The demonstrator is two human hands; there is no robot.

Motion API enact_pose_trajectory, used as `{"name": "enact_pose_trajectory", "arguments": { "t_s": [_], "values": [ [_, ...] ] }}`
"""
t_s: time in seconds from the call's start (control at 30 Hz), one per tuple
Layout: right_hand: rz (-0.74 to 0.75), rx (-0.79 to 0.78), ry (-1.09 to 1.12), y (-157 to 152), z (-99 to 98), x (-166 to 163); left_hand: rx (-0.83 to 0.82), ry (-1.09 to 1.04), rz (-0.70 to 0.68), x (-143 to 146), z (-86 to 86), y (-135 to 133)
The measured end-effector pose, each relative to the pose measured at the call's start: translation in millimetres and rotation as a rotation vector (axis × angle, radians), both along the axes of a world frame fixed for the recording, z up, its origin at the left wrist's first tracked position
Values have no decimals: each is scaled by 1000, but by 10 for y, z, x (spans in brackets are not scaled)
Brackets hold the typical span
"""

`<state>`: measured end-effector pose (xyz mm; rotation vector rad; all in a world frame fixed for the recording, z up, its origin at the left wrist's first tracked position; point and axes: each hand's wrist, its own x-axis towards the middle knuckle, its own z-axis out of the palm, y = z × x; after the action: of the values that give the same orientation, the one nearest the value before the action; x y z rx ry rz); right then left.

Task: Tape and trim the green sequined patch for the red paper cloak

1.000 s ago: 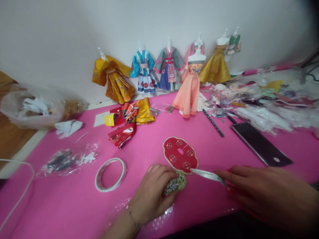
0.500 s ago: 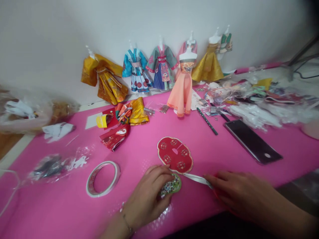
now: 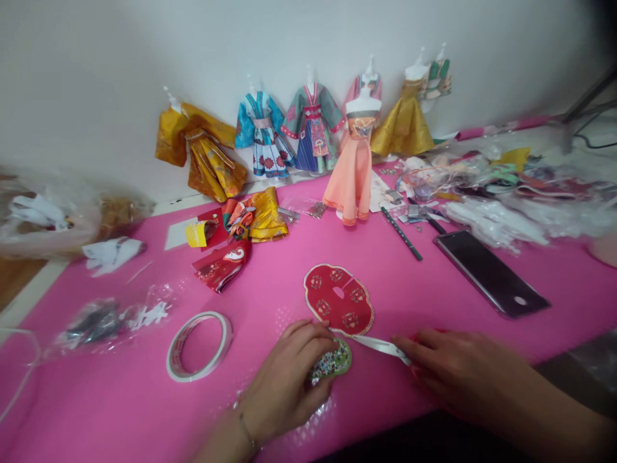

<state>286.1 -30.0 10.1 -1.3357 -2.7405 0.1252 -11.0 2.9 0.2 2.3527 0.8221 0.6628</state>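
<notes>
A red lobed cloth piece (image 3: 318,292) with gold motifs, a pale trimmed edge, a small centre hole and a slit lies flat. My left hand (image 3: 292,373) is closed over a green-edged piece with a multicoloured speckled surface (image 3: 336,360); a fingertip touches the red cloth's lower edge. My right hand (image 3: 448,366) grips a pair of scissors (image 3: 383,347). Their red handles are mostly hidden in the hand. The blade tips meet the cloth's bottom edge, just right of the speckled piece.
A roll of tape (image 3: 173,350) lies left of my left hand. A phone (image 3: 494,273) and a dark pen (image 3: 401,233) lie to the right. Folded doll clothes (image 3: 263,218) are farther back. Several dressed doll forms (image 3: 354,173) line the wall, beside plastic-bagged materials (image 3: 501,225).
The scissors and my right hand have shifted slightly to the left, with the blades turned a little. My left hand and the red cloth are almost unmoved.
</notes>
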Motion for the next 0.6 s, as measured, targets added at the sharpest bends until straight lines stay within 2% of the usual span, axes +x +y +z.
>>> {"name": "enact_pose_trajectory", "arguments": {
  "t_s": [0.6],
  "values": [
    [8, 26, 11, 20, 36, -39, 21, 6, 7, 4, -30, -6]
  ]
}}
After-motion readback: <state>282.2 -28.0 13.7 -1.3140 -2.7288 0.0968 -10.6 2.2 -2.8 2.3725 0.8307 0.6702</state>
